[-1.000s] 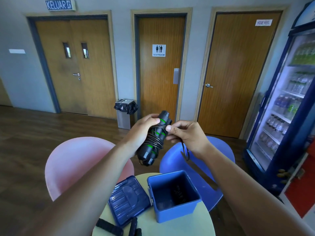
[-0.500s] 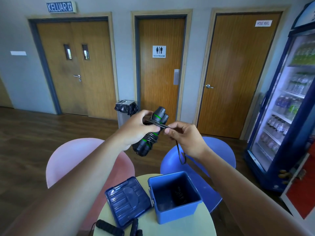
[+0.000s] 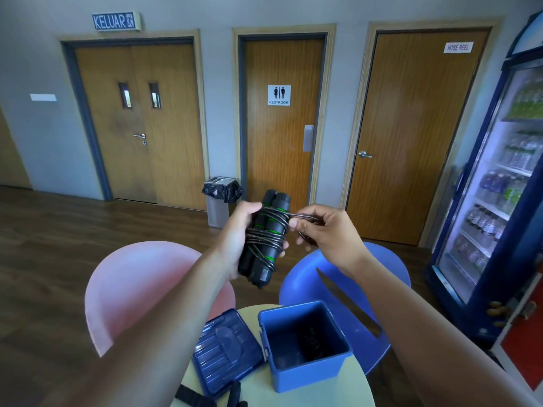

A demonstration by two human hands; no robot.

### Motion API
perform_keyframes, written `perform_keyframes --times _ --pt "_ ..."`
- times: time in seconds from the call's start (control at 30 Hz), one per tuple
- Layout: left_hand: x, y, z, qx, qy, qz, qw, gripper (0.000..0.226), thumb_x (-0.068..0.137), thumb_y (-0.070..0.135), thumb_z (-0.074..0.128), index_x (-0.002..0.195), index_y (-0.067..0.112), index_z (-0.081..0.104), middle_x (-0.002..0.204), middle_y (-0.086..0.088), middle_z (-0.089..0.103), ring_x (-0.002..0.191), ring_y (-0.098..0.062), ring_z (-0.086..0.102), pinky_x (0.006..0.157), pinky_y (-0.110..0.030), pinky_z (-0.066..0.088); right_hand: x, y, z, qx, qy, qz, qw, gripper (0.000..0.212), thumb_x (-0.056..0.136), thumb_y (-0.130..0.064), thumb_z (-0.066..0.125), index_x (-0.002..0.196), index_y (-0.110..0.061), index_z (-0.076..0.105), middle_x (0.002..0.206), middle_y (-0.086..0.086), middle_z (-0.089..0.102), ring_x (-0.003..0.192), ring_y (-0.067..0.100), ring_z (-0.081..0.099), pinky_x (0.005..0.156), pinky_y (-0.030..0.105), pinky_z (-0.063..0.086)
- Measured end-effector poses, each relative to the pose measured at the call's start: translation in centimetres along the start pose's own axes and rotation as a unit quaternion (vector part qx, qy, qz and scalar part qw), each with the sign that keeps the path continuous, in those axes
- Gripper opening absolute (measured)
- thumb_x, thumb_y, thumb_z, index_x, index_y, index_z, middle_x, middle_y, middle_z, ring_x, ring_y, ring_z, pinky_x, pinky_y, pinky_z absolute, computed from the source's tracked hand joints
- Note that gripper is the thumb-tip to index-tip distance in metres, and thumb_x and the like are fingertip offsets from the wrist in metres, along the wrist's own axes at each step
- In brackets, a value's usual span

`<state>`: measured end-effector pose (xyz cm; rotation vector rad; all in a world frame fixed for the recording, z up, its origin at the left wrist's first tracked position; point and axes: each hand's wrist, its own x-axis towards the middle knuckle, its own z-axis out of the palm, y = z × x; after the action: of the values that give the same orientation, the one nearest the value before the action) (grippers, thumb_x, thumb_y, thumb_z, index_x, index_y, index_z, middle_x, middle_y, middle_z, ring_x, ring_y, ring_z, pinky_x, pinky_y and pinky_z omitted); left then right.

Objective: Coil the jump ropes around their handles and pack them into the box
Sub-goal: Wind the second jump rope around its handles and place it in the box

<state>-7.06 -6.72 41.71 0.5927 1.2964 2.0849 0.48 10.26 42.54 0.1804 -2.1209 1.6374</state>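
Note:
My left hand (image 3: 238, 235) grips a pair of black jump rope handles with green bands (image 3: 266, 239), held side by side and nearly upright in front of me. Several turns of dark rope (image 3: 266, 229) circle the handles. My right hand (image 3: 326, 232) pinches the loose end of that rope just right of the handles, pulled taut across their tops. Below stands the open blue box (image 3: 305, 374) on the small round table (image 3: 258, 389); a dark coiled shape lies inside it. More black handles (image 3: 194, 396) lie at the table's near edge.
The box's dark blue lid (image 3: 224, 349) lies flat left of the box. A pink chair (image 3: 141, 277) and a blue chair (image 3: 379, 277) stand behind the table. A drinks fridge (image 3: 499, 183) is at the right, a bin (image 3: 219, 199) by the restroom door.
The handles turned from tilted to nearly upright in my left hand. My right hand carried the rope end round them, and the hanging loop has shortened.

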Motion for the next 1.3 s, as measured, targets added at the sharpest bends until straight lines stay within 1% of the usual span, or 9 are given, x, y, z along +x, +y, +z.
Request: perform_keyframes --times 0.1,0.17,0.33,0.43,0.53,0.7,0.93,1.13,1.3 --pt "0.3 -0.3 0.3 0.002 -0.001 0.005 1.0 0.069 0.075 0.048 0.077 0.126 0.008 0.052 0.089 -0.015 0.068 0.063 -0.03 0.067 0.056 -0.039 0.059 -0.1 0.0 -0.1 -0.004 -0.014 0.017 1.0 0.018 0.094 -0.018 0.066 0.107 -0.005 0.066 0.062 -0.007 0.064 0.055 0.01 0.056 0.047 0.023 0.044" --pt "0.4 -0.1 0.2 0.013 0.016 0.024 0.999 0.057 0.08 0.04 0.076 0.123 0.013 0.05 0.092 -0.016 0.07 0.067 -0.033 0.068 0.061 -0.044 0.062 -0.2 0.0 -0.1 -0.001 -0.025 0.022 0.999 0.024 0.096 -0.02 0.064 0.116 -0.006 0.064 0.064 -0.007 0.064 0.056 0.011 0.055 0.047 0.024 0.043" --pt "1.1 0.3 -0.3 0.182 0.067 -0.032 0.98 0.053 0.084 0.057 0.07 0.123 0.02 0.069 0.117 -0.006 0.073 0.109 -0.026 0.067 0.103 -0.048 0.048 -0.4 0.3 -0.1 -0.015 0.022 0.022 0.999 0.019 0.093 -0.019 0.069 0.109 -0.009 0.07 0.068 -0.006 0.067 0.054 0.011 0.055 0.047 0.025 0.045" --pt "1.1 0.1 0.5 0.205 0.068 -0.048 0.975 0.047 0.095 0.056 0.055 0.111 0.015 0.07 0.099 -0.007 0.074 0.082 -0.023 0.068 0.085 -0.042 0.051 -0.3 0.3 0.5 -0.041 0.041 0.011 0.998 0.015 0.091 -0.019 0.072 0.098 -0.006 0.072 0.061 -0.009 0.065 0.052 0.007 0.054 0.05 0.022 0.045" --pt "0.8 -0.5 0.8 0.178 0.017 -0.029 0.983 0.062 0.084 0.056 0.069 0.127 0.013 0.056 0.107 -0.013 0.068 0.074 -0.026 0.067 0.071 -0.044 0.057 0.1 -0.4 0.5 -0.057 0.05 -0.019 0.997 0.015 0.091 -0.019 0.071 0.092 -0.004 0.073 0.063 -0.01 0.067 0.053 0.001 0.055 0.052 0.016 0.043" --pt "0.5 -1.0 0.0 0.181 -0.052 0.029 0.982 0.065 0.071 0.015 0.081 0.13 0.014 0.053 0.1 -0.014 0.064 0.089 -0.031 0.066 0.079 -0.05 0.056 0.2 -0.6 -0.8 -0.154 0.011 -0.042 0.987 0.019 0.084 -0.029 0.078 0.096 -0.015 0.073 0.083 -0.006 0.074 0.075 0.002 0.067 0.071 0.021 0.052" --pt "0.9 -0.8 -0.5 0.252 0.008 0.067 0.965 0.054 0.065 0.021 0.071 0.118 0.021 0.063 0.094 -0.007 0.07 0.086 -0.021 0.068 0.077 -0.035 0.052 -0.3 -1.9 -2.0 -0.3 -0.08 -0.112 0.944 0.024 0.085 -0.021 0.078 0.108 -0.019 0.074 0.069 -0.013 0.053 0.061 0.0 0.049 0.063 0.011 0.037" --pt "1.1 -1.1 0.2 0.208 0.017 0.078 0.975 0.041 0.075 0.016 0.062 0.116 0.013 0.061 0.089 -0.019 0.065 0.08 -0.03 0.063 0.071 -0.038 0.051 0.7 -1.8 -1.8 -0.411 -0.078 -0.263 0.87 0.014 0.092 -0.013 0.064 0.103 -0.005 0.066 0.106 0.005 0.059 0.079 0.019 0.061 0.074 0.034 0.052" --pt "1.2 -1.3 0.4 0.215 0.04 0.14 0.966 0.05 0.078 0.018 0.067 0.123 0.035 0.053 0.109 -0.02 0.064 0.085 -0.042 0.068 0.076 -0.056 0.057 0.4 -1.2 -0.9 -0.432 -0.039 -0.302 0.849 0.03 0.095 -0.024 0.044 0.108 -0.001 0.059 0.113 0.01 0.061 0.076 0.03 0.066 0.064 0.042 0.057"
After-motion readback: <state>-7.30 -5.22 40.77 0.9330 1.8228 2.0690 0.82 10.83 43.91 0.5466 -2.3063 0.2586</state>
